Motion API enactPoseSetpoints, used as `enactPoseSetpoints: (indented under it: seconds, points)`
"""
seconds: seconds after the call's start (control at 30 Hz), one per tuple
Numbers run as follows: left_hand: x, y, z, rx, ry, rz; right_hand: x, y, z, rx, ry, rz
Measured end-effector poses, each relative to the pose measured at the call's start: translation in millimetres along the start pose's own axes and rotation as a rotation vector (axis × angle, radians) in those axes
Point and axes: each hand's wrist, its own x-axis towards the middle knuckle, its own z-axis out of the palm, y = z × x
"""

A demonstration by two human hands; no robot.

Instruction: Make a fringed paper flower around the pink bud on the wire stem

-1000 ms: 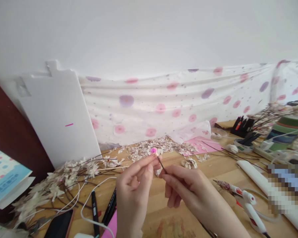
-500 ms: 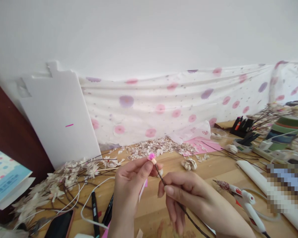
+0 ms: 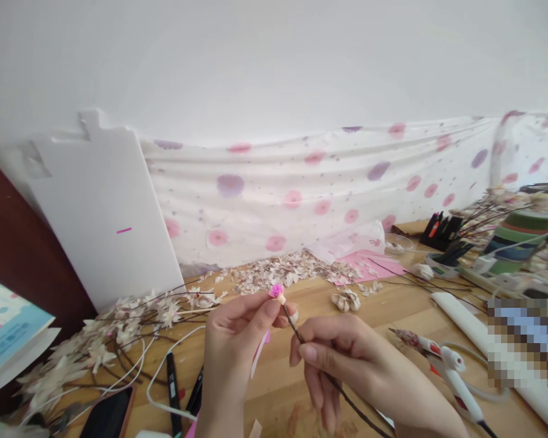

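My left hand (image 3: pixel 240 340) pinches a small pink paper flower (image 3: pixel 276 291) at its pale base, with thumb and forefinger. The flower sits at the tip of a thin dark twig (image 3: pixel 293 325), which slants down to the right. Farther down that twig, my right hand (image 3: pixel 342 359) grips it between thumb and fingers. A narrow pale strip (image 3: pixel 258 356) with a pink edge hangs beside the left palm. Part of the twig is hidden behind the right fingers.
A hot glue gun (image 3: pixel 447 368) lies at the right near a white roll (image 3: pixel 497 359). Dried petals (image 3: pixel 278 271) are heaped at the back. Left are flowering branches (image 3: pixel 132 322), a phone (image 3: pixel 107 413) and a marker (image 3: pixel 173 389). A white foam board (image 3: pixel 109 213) leans on the wall.
Both hands keep their hold on the flower and twig, almost still. The view has shifted slightly, so the surroundings sit a little farther left.
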Motion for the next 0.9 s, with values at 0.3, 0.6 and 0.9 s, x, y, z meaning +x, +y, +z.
enactPoseSetpoints:
  seconds: [0.3, 0.6, 0.9]
  points:
    - [-2.1, -0.1, 4.4, 0.147, 0.109, 0.104, -1.1, 2.0, 0.4, -0.047, 0.054, -0.009]
    - [-3.3, 0.7, 8.6, 0.188, 0.145, 0.147, -0.1, 4.7, 2.0, -0.123, 0.118, -0.017]
    - [-5.3, 1.9, 9.5, 0.225, 0.169, 0.136, 1.2, 4.4, 4.5, -0.171, 0.15, -0.013]
